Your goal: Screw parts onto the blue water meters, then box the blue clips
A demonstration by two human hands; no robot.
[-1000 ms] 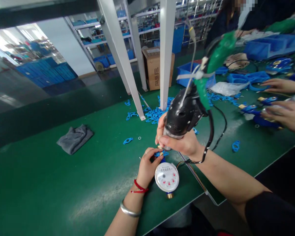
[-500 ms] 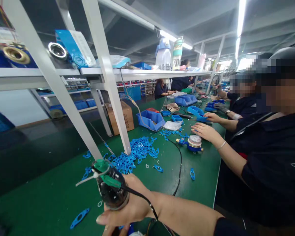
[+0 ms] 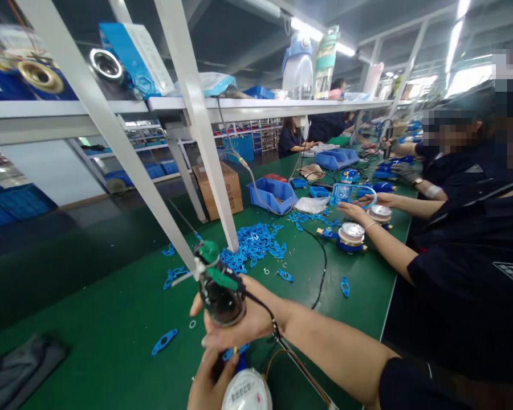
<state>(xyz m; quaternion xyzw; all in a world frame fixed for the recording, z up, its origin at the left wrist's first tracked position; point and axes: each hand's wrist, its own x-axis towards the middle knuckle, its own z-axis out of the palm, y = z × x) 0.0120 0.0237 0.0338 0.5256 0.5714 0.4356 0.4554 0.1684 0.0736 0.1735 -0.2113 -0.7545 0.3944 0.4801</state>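
Water meter [image 3: 247, 393] with a white dial on a green bench [image 3: 102, 327], its row of counter digits too blurred to read surely. Well left of the meter lies one grey cloth [image 3: 23, 373]; nearer, one loose blue flange [image 3: 165, 341]. The left hand [image 3: 209, 378] pinches the meter's pipe end, beside another flange [image 3: 241, 350]. Beyond the meter stands one cardboard box [image 3: 207, 191], its lettering illegible. Just past the meter, the right hand [image 3: 256, 316] grips a black power tool [image 3: 222, 302]. Beyond the meter and rightward come a flange pile [image 3: 259, 245], uncountable; a blue bin [image 3: 288, 200] with small pieces inside; two loose flanges [image 3: 285, 275]; a second blue bin [image 3: 327, 162], contents unclear; and two more meters [image 3: 351, 233] near a co-worker's hand [image 3: 357, 215].
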